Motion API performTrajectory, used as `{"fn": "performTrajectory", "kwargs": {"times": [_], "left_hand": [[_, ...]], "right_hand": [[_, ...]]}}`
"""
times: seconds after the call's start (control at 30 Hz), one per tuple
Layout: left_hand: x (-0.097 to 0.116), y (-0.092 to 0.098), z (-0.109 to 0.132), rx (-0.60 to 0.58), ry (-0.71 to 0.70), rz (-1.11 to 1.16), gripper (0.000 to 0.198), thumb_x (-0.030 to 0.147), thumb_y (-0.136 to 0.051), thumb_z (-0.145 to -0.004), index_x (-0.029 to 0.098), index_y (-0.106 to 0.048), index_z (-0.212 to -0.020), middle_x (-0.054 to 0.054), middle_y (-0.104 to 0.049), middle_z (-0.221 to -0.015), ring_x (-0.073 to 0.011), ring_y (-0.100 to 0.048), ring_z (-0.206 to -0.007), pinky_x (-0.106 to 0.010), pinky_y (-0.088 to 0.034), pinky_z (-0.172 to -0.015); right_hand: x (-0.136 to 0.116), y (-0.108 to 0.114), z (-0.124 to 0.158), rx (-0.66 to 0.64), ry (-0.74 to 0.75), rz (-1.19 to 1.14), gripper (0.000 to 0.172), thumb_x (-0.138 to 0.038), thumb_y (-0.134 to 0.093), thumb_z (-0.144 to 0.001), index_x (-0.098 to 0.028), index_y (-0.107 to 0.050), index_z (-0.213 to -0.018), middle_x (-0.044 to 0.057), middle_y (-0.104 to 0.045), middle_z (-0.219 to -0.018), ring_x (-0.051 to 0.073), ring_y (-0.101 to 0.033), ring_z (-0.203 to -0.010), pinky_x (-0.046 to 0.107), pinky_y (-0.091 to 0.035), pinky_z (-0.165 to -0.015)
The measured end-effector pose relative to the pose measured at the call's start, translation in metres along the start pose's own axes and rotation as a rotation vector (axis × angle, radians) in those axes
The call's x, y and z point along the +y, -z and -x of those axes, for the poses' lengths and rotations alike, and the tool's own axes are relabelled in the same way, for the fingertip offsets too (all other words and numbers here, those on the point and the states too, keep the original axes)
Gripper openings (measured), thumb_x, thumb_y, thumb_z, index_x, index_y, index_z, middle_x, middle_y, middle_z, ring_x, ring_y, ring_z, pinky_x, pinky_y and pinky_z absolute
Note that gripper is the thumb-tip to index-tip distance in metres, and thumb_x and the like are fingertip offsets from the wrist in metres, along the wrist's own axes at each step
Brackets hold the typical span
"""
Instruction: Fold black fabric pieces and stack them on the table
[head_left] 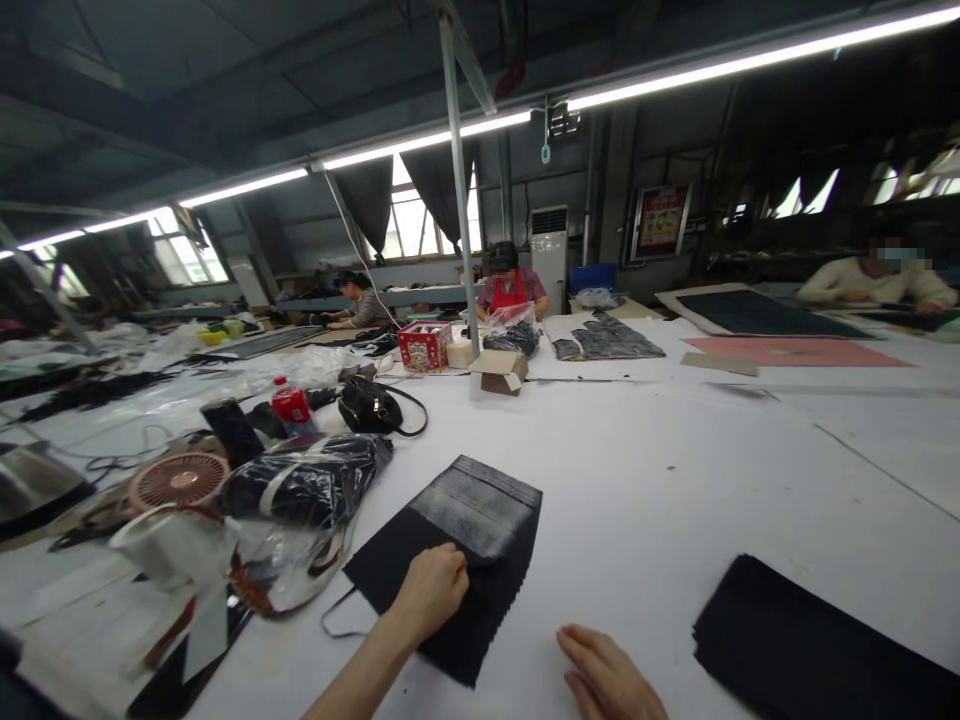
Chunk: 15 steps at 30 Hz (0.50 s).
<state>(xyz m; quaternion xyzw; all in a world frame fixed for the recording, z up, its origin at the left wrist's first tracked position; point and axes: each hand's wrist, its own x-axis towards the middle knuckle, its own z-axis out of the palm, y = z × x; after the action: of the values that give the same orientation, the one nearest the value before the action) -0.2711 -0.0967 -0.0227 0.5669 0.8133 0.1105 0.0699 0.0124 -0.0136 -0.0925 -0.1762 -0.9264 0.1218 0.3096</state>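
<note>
A stack of black fabric pieces [480,600] lies on the white table in front of me, its far end faced in mottled grey. My left hand [436,588] rests on it with curled fingers pinching the top piece near where the grey begins. A thin dark strap or cord [341,612] sticks out at the stack's left side. To the right, my right hand [604,672] is over the bare white surface with fingers extended and nothing in them. Farther right sits a second pile of black fabric [814,645], apart from that hand.
On the left are a pink fan [180,482], a plastic-wrapped black bundle [311,478], a black handbag [371,405] and a red-capped bottle [291,405]. A cardboard box [499,370] stands beside a metal post [459,180]. Several co-workers sit at the far tables.
</note>
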Motion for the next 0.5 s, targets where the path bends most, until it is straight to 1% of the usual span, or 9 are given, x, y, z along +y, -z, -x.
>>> {"fn": "performTrajectory", "kwargs": {"times": [0.1,0.17,0.23,0.3,0.37,0.43,0.5], "left_hand": [[-0.006,0.000,0.013,0.005,0.010,0.120,0.023,0.018,-0.045,-0.080,0.020,-0.066,-0.071,-0.003,-0.065,-0.081,-0.0184,-0.060,-0.077,-0.028,-0.037,-0.070],[-0.010,0.001,0.014,0.010,0.031,0.224,0.021,0.018,-0.047,-0.077,0.021,-0.067,-0.072,-0.003,-0.066,-0.080,-0.0190,-0.059,-0.078,-0.029,-0.037,-0.073],[-0.014,0.002,0.009,0.008,0.058,0.358,0.018,0.018,-0.051,-0.072,0.021,-0.069,-0.070,-0.001,-0.067,-0.077,-0.0192,-0.059,-0.077,-0.030,-0.037,-0.075],[-0.020,0.002,0.001,0.002,0.097,0.525,0.013,0.018,-0.056,-0.066,0.021,-0.069,-0.065,0.000,-0.066,-0.069,-0.0186,-0.058,-0.072,-0.029,-0.038,-0.073],[-0.029,0.003,-0.004,0.018,0.167,0.725,0.007,0.020,-0.060,-0.062,0.019,-0.066,-0.059,0.001,-0.063,-0.059,-0.0181,-0.057,-0.065,-0.028,-0.040,-0.067],[-0.043,0.009,-0.005,0.086,0.280,0.952,0.010,0.025,-0.063,-0.062,0.017,-0.064,-0.058,0.001,-0.060,-0.055,-0.0180,-0.056,-0.060,-0.028,-0.042,-0.062],[-0.061,0.022,0.000,0.213,0.429,1.192,0.016,0.031,-0.060,-0.067,0.015,-0.063,-0.065,-0.001,-0.062,-0.059,-0.0184,-0.058,-0.059,-0.029,-0.046,-0.062]], "right_hand": [[-0.032,-0.021,-0.038,-0.097,0.020,-0.074,0.036,-0.019,-0.045,-0.093,-0.022,-0.056,-0.127,0.008,-0.062,-0.125,0.020,-0.059,-0.110,0.033,-0.052,-0.092],[-0.047,-0.032,-0.060,-0.143,0.002,-0.094,0.038,-0.015,-0.044,-0.092,-0.023,-0.054,-0.128,0.006,-0.059,-0.129,0.022,-0.057,-0.110,0.038,-0.051,-0.093],[-0.056,-0.042,-0.074,-0.182,-0.023,-0.087,0.038,-0.013,-0.047,-0.091,-0.025,-0.056,-0.126,0.003,-0.058,-0.129,0.023,-0.056,-0.107,0.040,-0.051,-0.090],[-0.060,-0.049,-0.080,-0.194,-0.048,-0.067,0.035,-0.012,-0.048,-0.090,-0.026,-0.058,-0.121,0.001,-0.060,-0.127,0.024,-0.056,-0.103,0.040,-0.050,-0.088],[-0.060,-0.053,-0.081,-0.188,-0.064,-0.049,0.034,-0.012,-0.048,-0.091,-0.026,-0.059,-0.119,0.001,-0.060,-0.126,0.023,-0.055,-0.101,0.040,-0.049,-0.087],[-0.060,-0.053,-0.079,-0.181,-0.071,-0.040,0.034,-0.012,-0.048,-0.091,-0.027,-0.058,-0.120,0.000,-0.059,-0.127,0.023,-0.054,-0.101,0.039,-0.048,-0.087],[-0.061,-0.051,-0.078,-0.186,-0.077,-0.039,0.033,-0.013,-0.048,-0.092,-0.028,-0.058,-0.119,-0.001,-0.059,-0.127,0.022,-0.053,-0.101,0.039,-0.047,-0.087]]}}
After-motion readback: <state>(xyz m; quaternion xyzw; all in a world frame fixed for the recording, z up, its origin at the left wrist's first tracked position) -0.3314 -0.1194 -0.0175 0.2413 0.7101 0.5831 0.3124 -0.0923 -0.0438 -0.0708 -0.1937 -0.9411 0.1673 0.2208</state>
